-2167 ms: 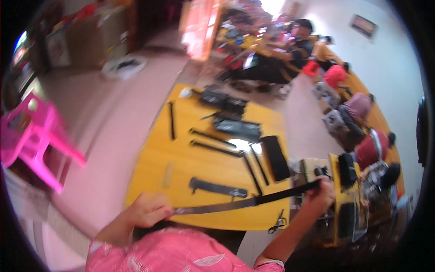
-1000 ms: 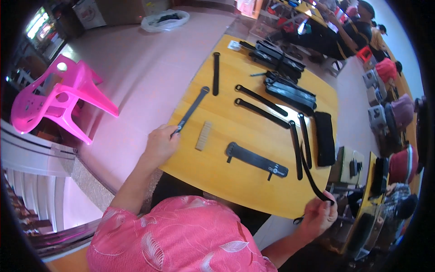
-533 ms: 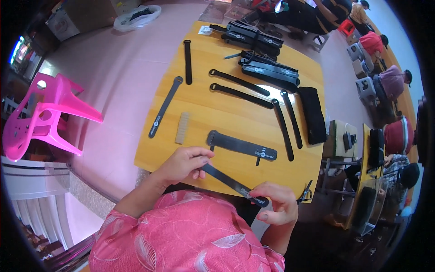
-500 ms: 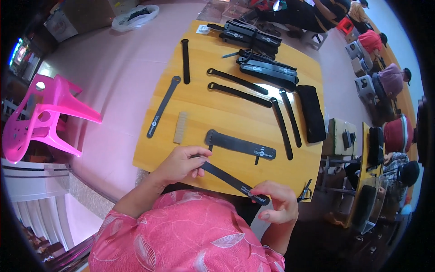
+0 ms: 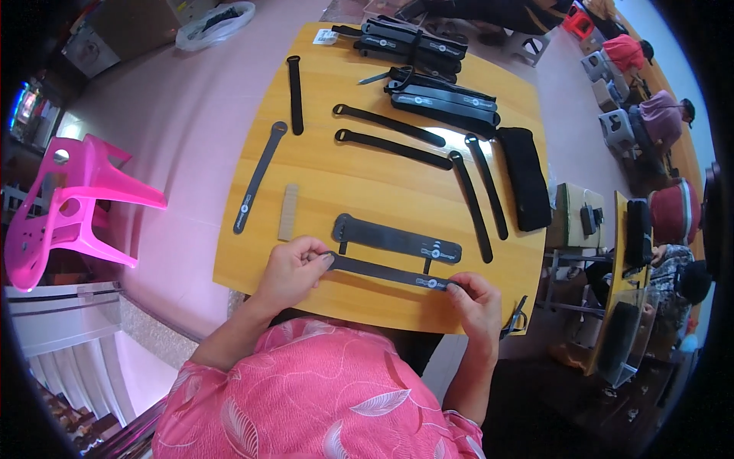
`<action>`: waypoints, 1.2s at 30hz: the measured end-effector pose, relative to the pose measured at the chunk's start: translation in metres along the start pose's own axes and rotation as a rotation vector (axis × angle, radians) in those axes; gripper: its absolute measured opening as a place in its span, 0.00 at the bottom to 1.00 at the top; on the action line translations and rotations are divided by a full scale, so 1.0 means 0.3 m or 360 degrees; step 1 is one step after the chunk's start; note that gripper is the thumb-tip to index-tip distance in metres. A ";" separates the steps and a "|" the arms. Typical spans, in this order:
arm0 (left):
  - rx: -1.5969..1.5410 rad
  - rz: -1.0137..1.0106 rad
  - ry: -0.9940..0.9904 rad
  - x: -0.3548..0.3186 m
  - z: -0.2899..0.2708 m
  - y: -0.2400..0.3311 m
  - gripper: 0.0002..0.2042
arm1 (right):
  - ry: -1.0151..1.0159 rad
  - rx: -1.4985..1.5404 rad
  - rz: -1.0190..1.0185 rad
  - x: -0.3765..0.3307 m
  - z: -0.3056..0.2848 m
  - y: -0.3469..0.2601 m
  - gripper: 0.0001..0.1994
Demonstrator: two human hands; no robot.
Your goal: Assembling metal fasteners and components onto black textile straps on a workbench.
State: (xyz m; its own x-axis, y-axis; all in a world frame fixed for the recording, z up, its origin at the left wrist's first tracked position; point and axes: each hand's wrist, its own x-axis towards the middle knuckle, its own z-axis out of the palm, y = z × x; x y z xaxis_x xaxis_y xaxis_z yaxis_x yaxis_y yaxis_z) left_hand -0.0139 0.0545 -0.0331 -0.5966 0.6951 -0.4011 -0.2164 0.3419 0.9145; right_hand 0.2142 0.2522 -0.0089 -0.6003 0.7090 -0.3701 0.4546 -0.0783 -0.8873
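Observation:
Stretched between my two hands, near the front edge of the yellow table, is a dark grey strap [image 5: 382, 271] with white print near one end. My left hand [image 5: 294, 269] pinches its left end, and my right hand [image 5: 475, 301] grips the printed right end. Just beyond it lies a flat stack of grey straps [image 5: 390, 239], with short black tabs poking out beneath. A small tan ribbed strip [image 5: 288, 213] rests on the table farther left. Beside that, a single grey strap [image 5: 260, 177] with a looped end lies slantwise.
Several black looped straps [image 5: 394, 148] are spread over the table [image 5: 336, 174]. Bundled straps [image 5: 443, 103] and a black folded pouch-like piece [image 5: 525, 180] sit toward the far right. A pink plastic stool [image 5: 92, 206] stands left. Other people work along the right side.
My hands have moved forward over the table with the strap. It was tilted down to the right and now lies nearly level, alongside the stack; my right fingers have closed on its end.

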 end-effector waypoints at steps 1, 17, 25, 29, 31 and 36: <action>0.0004 -0.0004 0.0006 0.006 0.004 -0.004 0.05 | 0.0027 0.0037 -0.0063 0.011 -0.001 0.009 0.05; 0.0191 0.0196 0.0294 0.115 0.041 -0.017 0.06 | 0.0287 -0.0310 -0.0093 0.119 0.014 0.004 0.07; 0.0410 0.0324 0.0365 0.129 0.046 -0.025 0.05 | 0.0340 -0.0274 -0.0066 0.145 0.018 0.029 0.06; 0.0279 0.0233 0.0361 0.132 0.048 -0.040 0.05 | 0.0384 -0.0288 0.0008 0.149 0.018 0.026 0.06; 0.0289 0.0264 0.0366 0.134 0.045 -0.050 0.04 | 0.0370 -0.0252 -0.0005 0.153 0.014 0.037 0.07; 0.0330 0.0288 0.0374 0.134 0.049 -0.047 0.04 | 0.0359 -0.0226 0.0045 0.154 0.013 0.012 0.07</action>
State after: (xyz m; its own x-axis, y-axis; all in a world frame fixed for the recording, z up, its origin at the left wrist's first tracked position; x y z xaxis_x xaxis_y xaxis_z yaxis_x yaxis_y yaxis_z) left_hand -0.0233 0.0869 -0.0630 -0.7774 0.6001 -0.1884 0.0560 0.3643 0.9296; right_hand 0.1857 0.2819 -0.0303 -0.4312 0.8476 -0.3092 0.5665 -0.0124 -0.8240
